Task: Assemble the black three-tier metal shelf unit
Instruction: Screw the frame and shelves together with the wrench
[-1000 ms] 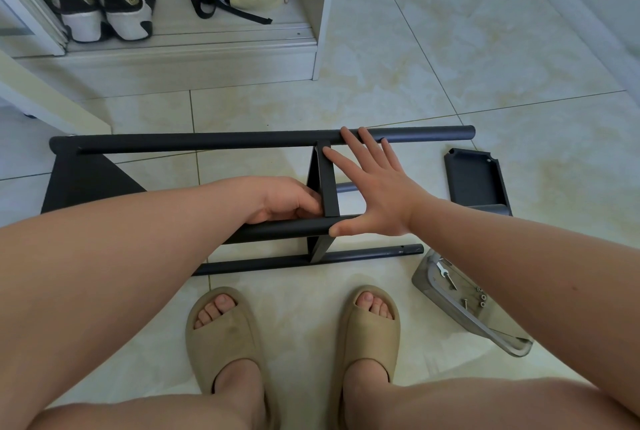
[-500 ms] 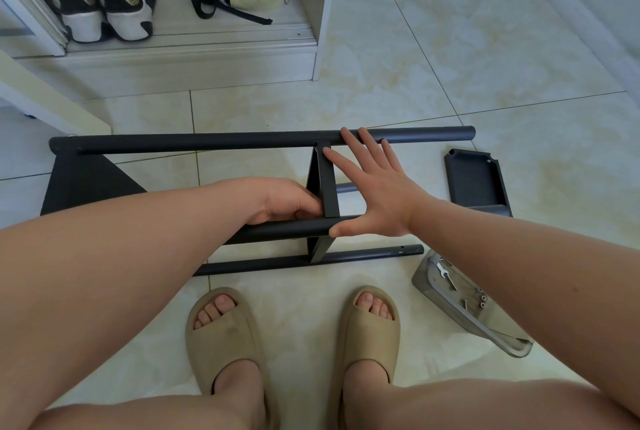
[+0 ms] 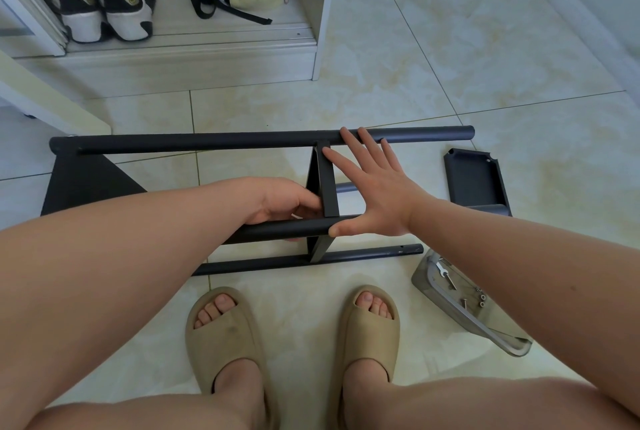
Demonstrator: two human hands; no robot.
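Observation:
The black shelf frame [image 3: 207, 140] lies on its side on the tiled floor, with several round poles running left to right. One black shelf panel [image 3: 86, 184] is fixed at its left end and a second panel [image 3: 327, 184] stands edge-on in the middle. My left hand [image 3: 287, 201] is curled against the left face of the middle panel, just above the near upper pole [image 3: 284, 230]. My right hand [image 3: 374, 187] lies flat with fingers spread on the panel's right side, fingertips on the far pole, thumb on the near pole's end. A loose third panel [image 3: 476, 184] lies on the floor to the right.
A clear plastic tray [image 3: 460, 315] with a small wrench and several screws lies on the floor at the right. My feet in beige slippers [image 3: 225, 336] stand just before the frame. A white cabinet [image 3: 194, 62] with shoes and a bag is behind it.

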